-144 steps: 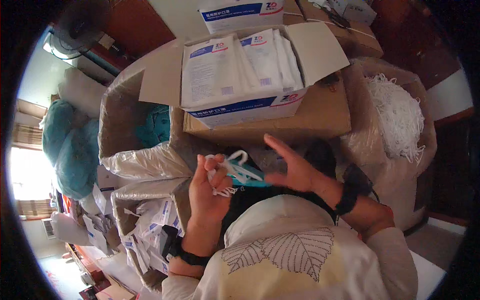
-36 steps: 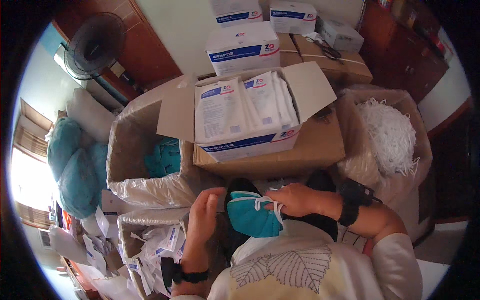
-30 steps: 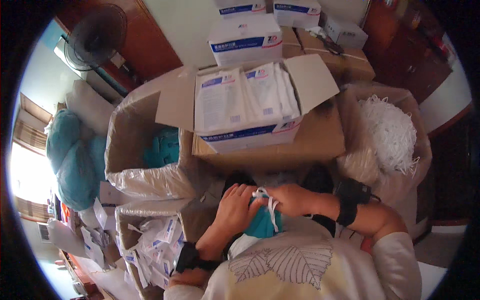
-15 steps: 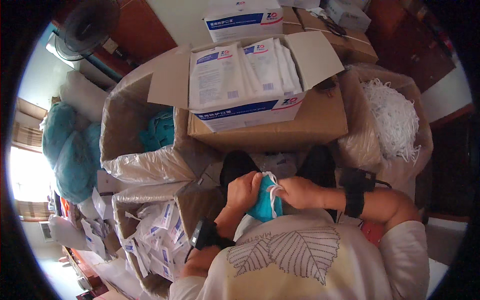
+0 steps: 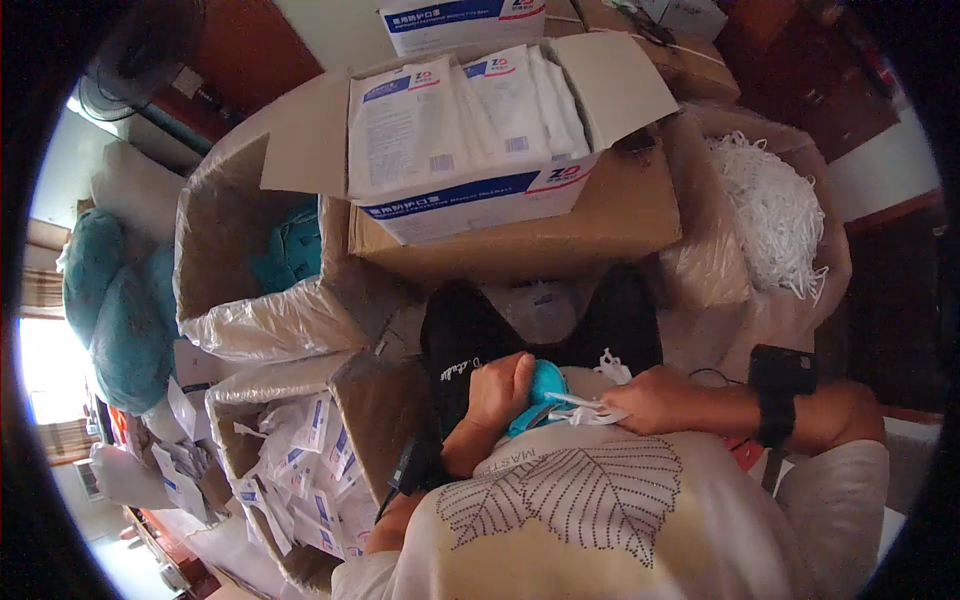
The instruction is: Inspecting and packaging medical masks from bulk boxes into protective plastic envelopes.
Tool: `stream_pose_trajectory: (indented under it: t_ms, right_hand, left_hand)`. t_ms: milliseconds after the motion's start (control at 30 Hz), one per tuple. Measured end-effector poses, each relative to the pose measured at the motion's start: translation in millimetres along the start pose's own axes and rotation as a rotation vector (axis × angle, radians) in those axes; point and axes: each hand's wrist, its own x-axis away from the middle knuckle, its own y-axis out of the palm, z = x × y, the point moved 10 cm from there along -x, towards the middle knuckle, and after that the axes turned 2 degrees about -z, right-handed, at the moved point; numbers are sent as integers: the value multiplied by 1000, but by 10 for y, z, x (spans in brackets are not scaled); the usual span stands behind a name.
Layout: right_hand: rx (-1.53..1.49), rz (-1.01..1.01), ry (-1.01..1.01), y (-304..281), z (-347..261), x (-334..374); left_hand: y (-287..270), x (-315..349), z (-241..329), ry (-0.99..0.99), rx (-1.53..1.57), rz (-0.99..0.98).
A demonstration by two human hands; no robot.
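A teal face mask [image 5: 540, 392] with white elastic straps [image 5: 590, 405] lies folded on my lap, close against my shirt. My left hand [image 5: 495, 390] is closed over the mask's left side. My right hand [image 5: 665, 400] grips the right side and pinches the white straps. Both hands sit between my dark-trousered knees, in front of a brown cardboard box [image 5: 590, 220].
An open white carton of flat packets [image 5: 470, 130] rests on the brown box. A lined box with teal masks [image 5: 290, 255] stands at left, and a box of sealed packets [image 5: 300, 470] at lower left. A bag of white straps [image 5: 770, 210] is at right.
The mask, held open and spread in front of me a second ago, is now folded small and drawn down to my lap, with both hands closed tighter around it.
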Motion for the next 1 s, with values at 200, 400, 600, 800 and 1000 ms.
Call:
stream_pose_trajectory:
  t_ms: [200, 400, 600, 800, 1000]
  right_hand:
    - [147, -93, 229, -285, 686, 1054]
    - [-1121, 475, 337, -363, 1133, 83]
    - [-1638, 341, 247, 11, 887, -268]
    - [-1273, 1002, 373, -880, 1750, 732]
    - [-571, 1588, 529, -2604, 2498, 2637]
  left_hand:
    - [-86, 229, -1045, -506, 422, 203]
    - [-31, -139, -400, -211, 1932, -181]
    - [-1587, -276, -1685, -50, 1551, 608]
    - [-3330, -340, -3182, -401, 1107, 912]
    - [-3059, -459, -2420, -174, 944, 1000]
